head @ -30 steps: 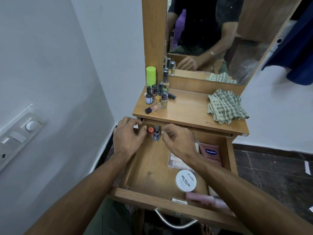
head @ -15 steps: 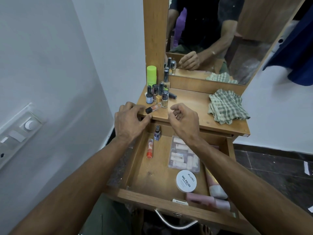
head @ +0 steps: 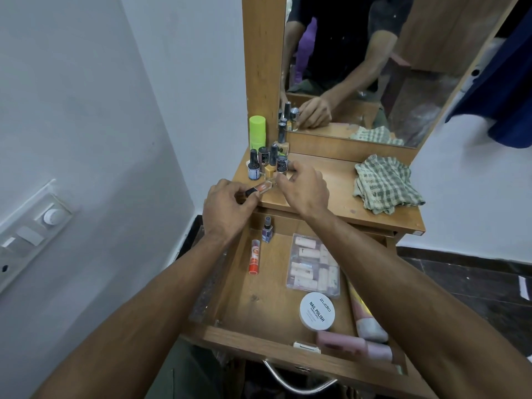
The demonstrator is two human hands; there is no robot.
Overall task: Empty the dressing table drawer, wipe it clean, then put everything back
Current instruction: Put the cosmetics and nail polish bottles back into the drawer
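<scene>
The drawer (head: 259, 342) of the wooden dressing table stands pulled open. Inside lie an orange tube (head: 254, 256), a small upright purple bottle (head: 267, 229), a clear box of pale sticks (head: 315, 264), a white round nail polish remover tub (head: 318, 311) and pink tubes (head: 354, 344). My left hand (head: 227, 207) pinches the black cap of an orange nail polish bottle (head: 263, 188) lying on the tabletop's front left. My right hand (head: 306, 188) curls its fingers round the base of a small dark-capped glass bottle (head: 281, 166) beside it.
A cluster of nail polish bottles (head: 263, 164) and a green cylinder (head: 257, 132) crowd the tabletop's left back corner. A checked cloth (head: 385, 184) lies on the right. The mirror (head: 374, 67) rises behind, a wall with a switch panel (head: 34, 226) is at left.
Both hands rose from the back of the drawer to the tabletop. The orange tube and the purple bottle stayed in the drawer, the tube now lying flat.
</scene>
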